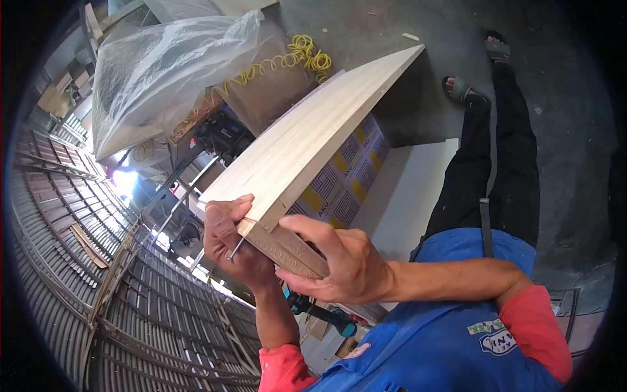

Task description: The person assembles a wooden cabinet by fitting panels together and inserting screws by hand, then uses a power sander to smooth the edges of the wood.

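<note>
A long pale wooden panel (pixel 307 144) runs from my hands toward the upper right. Its near end (pixel 294 251) is a thick, rough-cut edge facing me. My left hand (pixel 228 235) is closed around the corner of this end, one digit lying along the panel's face. A thin metal nail or screw (pixel 236 249) sticks out at that corner, right beside my left palm. From the other side, my right hand (pixel 353 264) grips the same end, with one finger at the upper edge and another digit along the lower edge.
Under the panel are a box-like piece with AKU-printed wrapping (pixel 349 170) and a white board (pixel 418 176). Clear plastic sheeting (pixel 173 72) and a coiled yellow hose (pixel 304 55) lie beyond. A teal-and-black power tool (pixel 326 313) sits below my hands. My sandalled feet (pixel 464 88) are on the concrete floor.
</note>
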Tool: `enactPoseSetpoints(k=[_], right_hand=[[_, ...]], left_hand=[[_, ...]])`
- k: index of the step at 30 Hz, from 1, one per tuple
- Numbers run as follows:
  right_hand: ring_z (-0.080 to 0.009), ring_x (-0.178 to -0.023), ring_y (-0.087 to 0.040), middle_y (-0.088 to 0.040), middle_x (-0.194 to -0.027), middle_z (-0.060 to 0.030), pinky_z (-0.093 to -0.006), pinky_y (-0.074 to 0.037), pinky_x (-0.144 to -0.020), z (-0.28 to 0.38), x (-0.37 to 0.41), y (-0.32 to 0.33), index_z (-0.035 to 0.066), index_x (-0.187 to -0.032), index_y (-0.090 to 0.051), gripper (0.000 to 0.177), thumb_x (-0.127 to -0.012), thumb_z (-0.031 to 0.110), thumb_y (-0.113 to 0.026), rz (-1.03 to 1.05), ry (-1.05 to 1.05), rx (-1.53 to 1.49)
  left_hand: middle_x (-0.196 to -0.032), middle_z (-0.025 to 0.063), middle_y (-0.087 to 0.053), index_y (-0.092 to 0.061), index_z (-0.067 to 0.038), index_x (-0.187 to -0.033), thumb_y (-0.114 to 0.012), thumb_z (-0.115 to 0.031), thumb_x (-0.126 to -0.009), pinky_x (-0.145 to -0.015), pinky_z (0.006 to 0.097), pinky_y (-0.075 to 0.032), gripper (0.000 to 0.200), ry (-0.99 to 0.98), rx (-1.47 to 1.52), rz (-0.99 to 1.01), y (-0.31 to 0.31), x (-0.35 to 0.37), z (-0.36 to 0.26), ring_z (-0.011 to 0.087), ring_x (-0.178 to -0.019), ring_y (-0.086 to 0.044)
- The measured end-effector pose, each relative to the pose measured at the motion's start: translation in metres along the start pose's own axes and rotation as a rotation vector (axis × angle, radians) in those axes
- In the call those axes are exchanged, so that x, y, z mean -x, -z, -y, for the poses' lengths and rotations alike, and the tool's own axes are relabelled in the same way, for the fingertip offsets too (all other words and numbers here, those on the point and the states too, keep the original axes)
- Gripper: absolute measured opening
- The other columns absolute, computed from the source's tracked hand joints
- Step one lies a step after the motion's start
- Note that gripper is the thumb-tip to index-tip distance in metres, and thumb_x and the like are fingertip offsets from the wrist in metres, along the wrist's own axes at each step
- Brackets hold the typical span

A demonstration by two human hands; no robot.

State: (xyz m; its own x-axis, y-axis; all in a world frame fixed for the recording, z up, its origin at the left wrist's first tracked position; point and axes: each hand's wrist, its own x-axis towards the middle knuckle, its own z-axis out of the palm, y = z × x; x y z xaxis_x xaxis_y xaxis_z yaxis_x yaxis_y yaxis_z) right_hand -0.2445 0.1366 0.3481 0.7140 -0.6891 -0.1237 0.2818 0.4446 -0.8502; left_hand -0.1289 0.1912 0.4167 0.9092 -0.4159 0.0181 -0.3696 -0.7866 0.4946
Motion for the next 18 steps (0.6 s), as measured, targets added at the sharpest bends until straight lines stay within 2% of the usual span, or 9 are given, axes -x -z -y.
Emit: enactPoseSetpoints(k=[4,6,9,11,15,18], right_hand=[[-0.0249,-0.056,-0.063,-0.061,-0.078,-0.0127,-0.0337,-0.05,-0.049,0.001,-0.004,0.009,-0.008,-0.136,-0.051,0.073,-0.077,0.018,-0.083,0.087,0.079,0.059],[-0.021,-0.053,-0.059,-0.057,-0.072,-0.0086,-0.0315,-0.049,-0.047,0.008,-0.007,0.015,-0.007,-0.144,-0.047,0.078,-0.078,0.016,-0.081,0.281,0.05,0.205],[-0.0185,-0.052,-0.057,-0.054,-0.069,-0.0068,-0.0304,-0.047,-0.045,0.008,-0.008,0.015,-0.006,-0.144,-0.048,0.076,-0.078,0.014,-0.08,0.268,0.052,0.19],[-0.0189,-0.052,-0.057,-0.053,-0.069,-0.0068,-0.0308,-0.047,-0.046,0.008,-0.01,0.015,-0.006,-0.144,-0.048,0.076,-0.078,0.014,-0.079,0.265,0.057,0.178],[-0.0197,-0.052,-0.056,-0.053,-0.069,-0.0068,-0.0319,-0.048,-0.047,0.005,-0.01,0.015,-0.005,-0.144,-0.048,0.076,-0.078,0.014,-0.079,0.267,0.069,0.169],[-0.0201,-0.052,-0.057,-0.053,-0.069,-0.0069,-0.0324,-0.048,-0.048,0.007,-0.01,0.019,-0.005,-0.144,-0.048,0.076,-0.077,0.013,-0.08,0.287,0.06,0.181]], left_hand=[[-0.077,0.0103,-0.063,-0.061,0.002,-0.076,-0.045,-0.028,-0.109,-0.078,0.0325,-0.051,0.048,0.026,-0.038,-0.001,-0.002,0.0,-0.005,0.0195,-0.078,-0.067],[-0.077,0.011,-0.065,-0.063,0.003,-0.078,-0.044,-0.028,-0.109,-0.077,0.0324,-0.05,0.048,0.035,-0.005,-0.012,-0.001,0.001,-0.003,0.0195,-0.079,-0.067],[-0.082,0.0137,-0.069,-0.066,0.003,-0.082,-0.043,-0.029,-0.11,-0.079,0.0323,-0.051,0.048,-0.027,-0.047,-0.021,-0.005,0.002,-0.003,0.02,-0.08,-0.067],[-0.086,0.0164,-0.071,-0.068,0.003,-0.083,-0.041,-0.028,-0.11,-0.08,0.0321,-0.051,0.049,0.032,0.07,-0.025,-0.007,0.003,-0.007,0.0206,-0.081,-0.068],[-0.089,0.018,-0.072,-0.068,0.004,-0.084,-0.04,-0.029,-0.111,-0.08,0.032,-0.052,0.051,0.059,0.057,-0.055,-0.011,0.003,-0.011,0.0211,-0.081,-0.069],[-0.087,0.0178,-0.072,-0.069,0.003,-0.084,-0.041,-0.028,-0.11,-0.079,0.0323,-0.052,0.05,0.038,0.059,-0.005,-0.007,0.002,-0.01,0.0211,-0.081,-0.069]])
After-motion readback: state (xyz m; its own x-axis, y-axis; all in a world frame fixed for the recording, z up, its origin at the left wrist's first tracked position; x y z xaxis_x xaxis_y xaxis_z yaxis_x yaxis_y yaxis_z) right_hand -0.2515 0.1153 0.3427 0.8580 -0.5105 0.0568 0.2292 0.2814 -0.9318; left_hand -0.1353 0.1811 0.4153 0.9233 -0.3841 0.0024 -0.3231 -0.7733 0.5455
